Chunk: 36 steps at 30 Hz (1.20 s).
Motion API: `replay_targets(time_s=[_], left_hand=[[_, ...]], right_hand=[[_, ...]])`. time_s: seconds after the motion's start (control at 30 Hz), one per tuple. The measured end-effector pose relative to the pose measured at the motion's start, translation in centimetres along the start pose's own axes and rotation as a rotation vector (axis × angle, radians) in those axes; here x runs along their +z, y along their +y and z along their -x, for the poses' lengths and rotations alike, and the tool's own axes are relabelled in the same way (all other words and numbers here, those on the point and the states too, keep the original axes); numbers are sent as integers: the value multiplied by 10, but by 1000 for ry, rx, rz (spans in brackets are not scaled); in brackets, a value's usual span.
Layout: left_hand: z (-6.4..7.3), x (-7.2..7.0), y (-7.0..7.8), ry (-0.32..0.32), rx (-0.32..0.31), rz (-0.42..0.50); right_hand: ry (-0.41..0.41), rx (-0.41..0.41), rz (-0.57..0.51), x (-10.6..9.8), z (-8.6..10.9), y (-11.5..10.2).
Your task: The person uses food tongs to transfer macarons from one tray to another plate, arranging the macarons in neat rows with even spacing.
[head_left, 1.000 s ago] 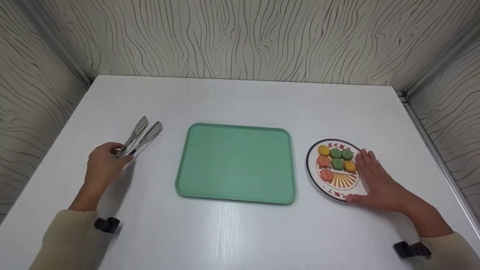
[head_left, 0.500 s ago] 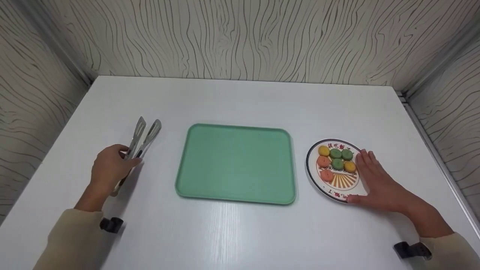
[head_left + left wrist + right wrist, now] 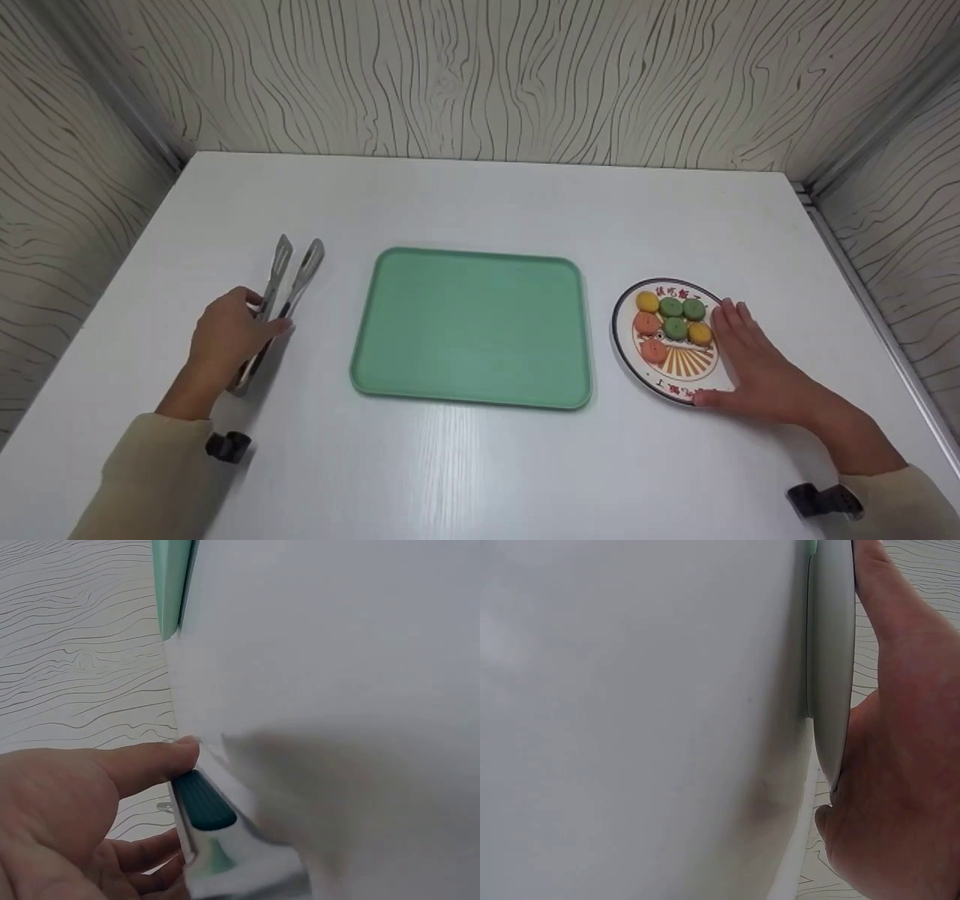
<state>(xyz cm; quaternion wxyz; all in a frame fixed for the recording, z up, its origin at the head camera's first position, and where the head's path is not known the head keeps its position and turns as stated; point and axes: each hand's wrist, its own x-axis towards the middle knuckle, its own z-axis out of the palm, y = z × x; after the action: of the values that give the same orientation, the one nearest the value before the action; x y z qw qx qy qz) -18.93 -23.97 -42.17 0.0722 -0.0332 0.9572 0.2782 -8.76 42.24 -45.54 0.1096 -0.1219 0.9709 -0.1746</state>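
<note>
My left hand (image 3: 229,330) grips a pair of metal tongs (image 3: 307,266) around the middle, between thumb and fingers. Their two slotted heads stand apart and point away from me. In the left wrist view the thumb lies by a dark green grip pad (image 3: 204,801) on the tongs. On the right, my right hand (image 3: 765,379) rests at the near right rim of a round patterned plate (image 3: 632,349), fingers straight and thumb spread. Orange macarons (image 3: 654,350), green macarons (image 3: 676,328) and yellow macarons (image 3: 700,334) sit on the plate.
A green rectangular tray (image 3: 472,330) with nothing on it lies mid-table between the tongs and the plate. The white table (image 3: 480,202) is bounded by wood-grain patterned panels (image 3: 480,82) at the back and both sides.
My left hand has shifted slightly right and its grip now sits further forward along the tongs, whose rear end shows behind the hand. The right hand and plate have stayed put.
</note>
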Motion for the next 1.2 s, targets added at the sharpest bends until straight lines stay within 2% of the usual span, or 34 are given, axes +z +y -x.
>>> replay_targets(time_s=[0.43,0.73,1.0,1.2], left_hand=[[1,3,-1,-32,-36,-28],[-1,-3,1,-63,-66,-121],[-8,-16,13,-66,-40,-148],[-18,-25,35,-33,9,-167]], right_hand=[[-10,13,-3,0,1,-1],[-5,-1,1,0,2,-1],[-18,43,16,-7,-3,-2],[34,31,20,-25,-12,-8]])
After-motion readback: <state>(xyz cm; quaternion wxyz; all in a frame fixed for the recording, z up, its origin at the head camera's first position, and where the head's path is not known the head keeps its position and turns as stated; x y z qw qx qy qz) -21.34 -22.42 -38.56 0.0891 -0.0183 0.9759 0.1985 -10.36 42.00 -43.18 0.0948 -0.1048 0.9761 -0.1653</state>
